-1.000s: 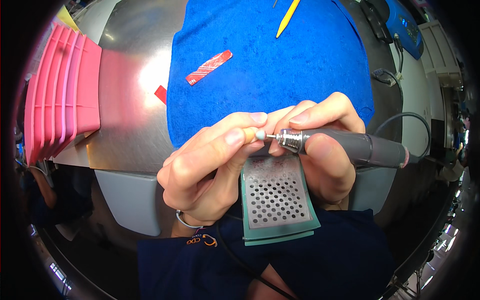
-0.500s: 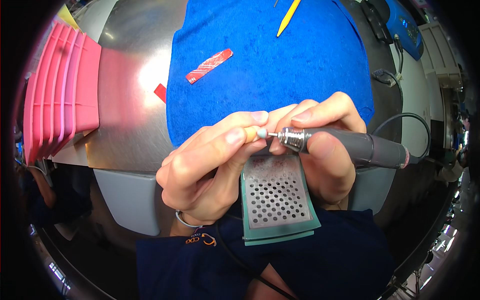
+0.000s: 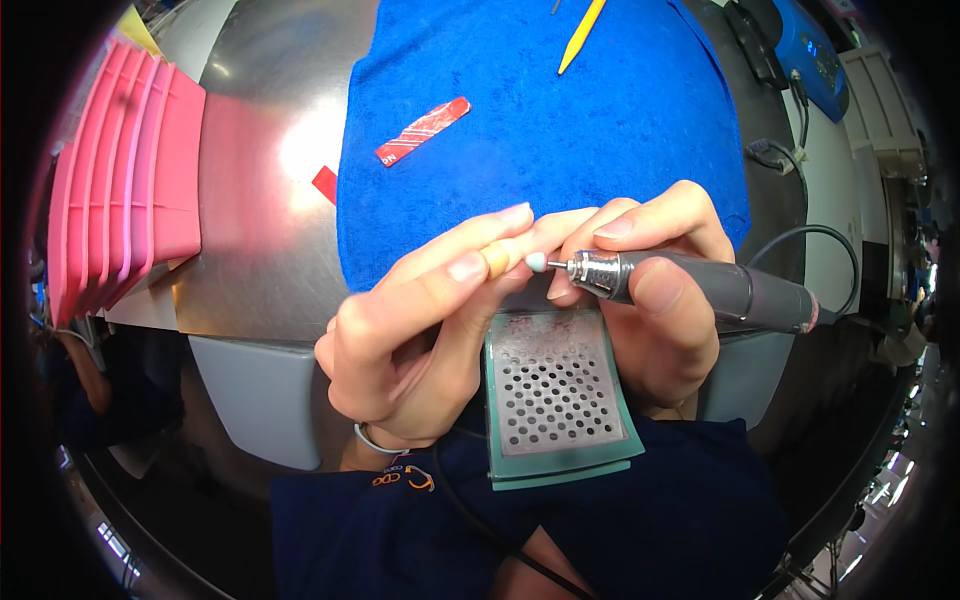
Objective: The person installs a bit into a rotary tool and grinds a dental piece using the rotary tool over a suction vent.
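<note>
Pinched between the thumb and fingertips of my left hand (image 3: 405,330) is a small pale-yellow rounded piece (image 3: 497,259), partly covered by the fingers. My right hand (image 3: 655,290) is wrapped round a dark grey rotary handpiece (image 3: 735,290) with a silver collar, held like a pen. A thin shank at its front carries a small pale-blue rounded grinding tip (image 3: 536,262), which sits close beside the yellow piece. I cannot tell whether they touch. Both hands meet above a green-framed perforated metal plate (image 3: 555,390).
A blue towel (image 3: 560,140) covers the bench, with a red strip (image 3: 424,131) and a yellow pointed stick (image 3: 581,38) on it. A smaller red scrap (image 3: 325,185) lies beside the towel. Pink stacked trays (image 3: 125,180) stand left. A blue control box (image 3: 808,55) and cables are at the right.
The handpiece and its tip have shifted slightly right, a little away from the yellow piece. More of the yellow piece shows between my left fingers.
</note>
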A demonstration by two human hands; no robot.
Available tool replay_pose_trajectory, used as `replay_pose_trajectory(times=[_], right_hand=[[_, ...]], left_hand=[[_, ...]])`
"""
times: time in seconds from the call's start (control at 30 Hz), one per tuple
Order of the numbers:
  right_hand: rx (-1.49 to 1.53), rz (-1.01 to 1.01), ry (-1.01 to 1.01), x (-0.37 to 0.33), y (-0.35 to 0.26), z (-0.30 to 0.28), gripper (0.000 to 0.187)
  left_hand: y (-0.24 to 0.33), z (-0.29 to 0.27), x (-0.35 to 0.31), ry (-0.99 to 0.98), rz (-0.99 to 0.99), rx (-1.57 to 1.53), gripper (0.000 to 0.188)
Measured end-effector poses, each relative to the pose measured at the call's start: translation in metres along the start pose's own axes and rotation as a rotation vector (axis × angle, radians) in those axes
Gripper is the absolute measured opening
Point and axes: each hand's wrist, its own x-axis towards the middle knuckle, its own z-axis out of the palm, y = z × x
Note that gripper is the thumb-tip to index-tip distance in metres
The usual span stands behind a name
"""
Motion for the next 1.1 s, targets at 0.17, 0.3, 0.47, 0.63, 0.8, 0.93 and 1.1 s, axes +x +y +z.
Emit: replay_pose_trajectory(times=[0.17, 0.3, 0.47, 0.63, 0.8, 0.93, 1.1], right_hand=[[-0.056, -0.035, 0.011, -0.0006, -0.001, 0.0002, 0.022], [-0.119, -0.005, -0.014, 0.0007, -0.0019, -0.0018, 0.02], [-0.148, -0.001, -0.031, 0.0019, -0.0025, -0.0031, 0.019], [-0.062, -0.039, -0.043, 0.0011, 0.0013, -0.0021, 0.019], [-0.046, -0.047, -0.06, 0.0014, 0.0023, -0.0014, 0.02], [-0.066, -0.063, -0.068, 0.001, 0.0027, -0.003, 0.02], [-0.037, -0.069, -0.062, 0.0025, 0.0034, 0.0005, 0.02]], left_hand=[[-0.0012, 0.0019, 0.0001, 0.009, -0.021, -0.028, 0.03], [-0.0003, -0.0064, -0.0008, -0.096, 0.01, 0.105, 0.03], [-0.0045, -0.0033, 0.0011, -0.017, 0.053, -0.021, 0.03], [-0.0045, -0.0076, 0.0001, -0.066, 0.046, -0.018, 0.029], [-0.0035, -0.0076, 0.0003, -0.066, 0.048, -0.01, 0.028], [-0.004, -0.006, 0.0005, -0.049, 0.052, -0.007, 0.028], [-0.0037, -0.0063, 0.0003, -0.048, 0.062, -0.005, 0.028]])
